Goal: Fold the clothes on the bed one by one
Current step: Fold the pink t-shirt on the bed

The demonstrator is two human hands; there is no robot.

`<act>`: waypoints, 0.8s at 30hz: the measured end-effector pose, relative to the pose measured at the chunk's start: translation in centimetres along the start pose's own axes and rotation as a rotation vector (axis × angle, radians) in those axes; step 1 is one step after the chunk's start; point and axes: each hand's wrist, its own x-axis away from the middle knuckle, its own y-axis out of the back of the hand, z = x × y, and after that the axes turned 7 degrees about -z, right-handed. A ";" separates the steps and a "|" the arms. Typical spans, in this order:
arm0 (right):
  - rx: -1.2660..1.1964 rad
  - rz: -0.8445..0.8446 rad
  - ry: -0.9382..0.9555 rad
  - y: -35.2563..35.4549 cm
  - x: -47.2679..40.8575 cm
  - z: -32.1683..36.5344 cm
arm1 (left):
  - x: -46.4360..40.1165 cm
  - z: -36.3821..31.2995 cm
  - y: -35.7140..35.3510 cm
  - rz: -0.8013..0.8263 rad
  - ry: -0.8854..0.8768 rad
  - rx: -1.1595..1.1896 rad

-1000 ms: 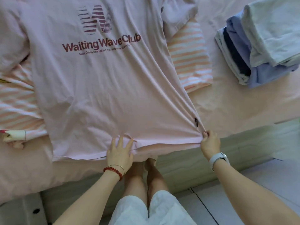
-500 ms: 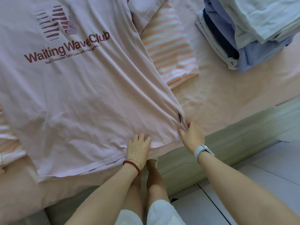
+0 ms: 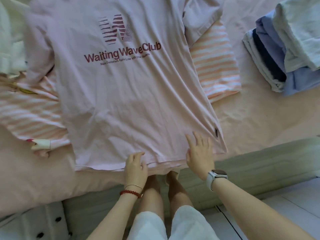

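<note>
A pale pink T-shirt (image 3: 121, 101) with dark red "Waiting Wave Club" lettering lies spread front-up on the bed, its hem at the near edge. My left hand (image 3: 136, 166) sits at the middle of the hem with fingers loosely curled, touching the cloth. My right hand (image 3: 199, 153) lies flat on the shirt near its lower right corner, fingers straight and spread. Under the shirt lies a pink-and-white striped garment (image 3: 216, 66), showing on both sides.
A stack of folded clothes (image 3: 284, 49) in blue, white and pale green stands at the right on the pink bed sheet (image 3: 268, 115). White cloth (image 3: 10, 40) lies at the far left. The bed's edge (image 3: 259, 163) runs along the bottom, with floor tiles to the right.
My right hand let go of the shirt's lower right corner and now lies flat on the cloth, further left. My left hand stayed at the hem with fingers more curled.
</note>
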 end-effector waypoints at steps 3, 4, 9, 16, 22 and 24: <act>-0.026 0.139 0.321 -1.1 -0.1 6.2 | -1.9 4.9 4.6 -0.236 0.323 -0.079; -0.036 0.165 0.418 -1.6 -0.1 8.3 | -2.4 6.6 6.1 -0.286 0.409 -0.118; -0.014 0.235 0.713 -4.8 0.0 17.6 | -5.3 14.8 10.6 -0.165 0.510 0.057; 0.070 0.336 0.679 -8.9 0.3 24.1 | -6.9 19.5 12.3 -0.149 -0.195 -0.144; 0.139 0.435 0.770 -8.1 -0.1 24.2 | -3.3 20.1 13.8 -0.326 -0.334 -0.215; 0.197 0.502 0.802 -7.9 0.2 24.0 | -2.5 21.0 14.0 -0.280 -0.349 -0.276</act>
